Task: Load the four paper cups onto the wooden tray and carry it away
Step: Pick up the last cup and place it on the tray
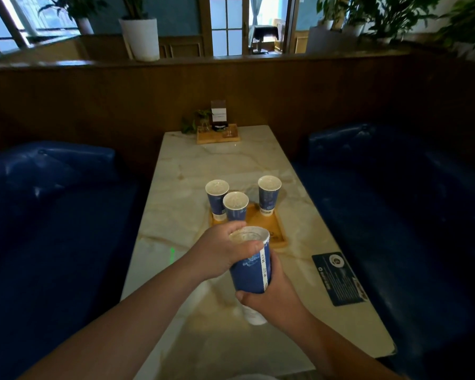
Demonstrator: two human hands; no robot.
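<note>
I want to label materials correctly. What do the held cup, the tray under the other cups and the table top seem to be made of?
Held cup: likely paper, blue print, white rolled rim, vertical side seam.
Tray: wood by its warm tan colour, smooth finish; grain too blurred to confirm.
Table top: polished marble or marble-look stone, cream with tan veins, glossy reflections.

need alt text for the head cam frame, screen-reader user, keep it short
Both hands, left hand near the rim and right hand lower down, hold a blue paper cup above a marble table. Three matching cups stand on a wooden tray just beyond, between blue booth seats.
</note>
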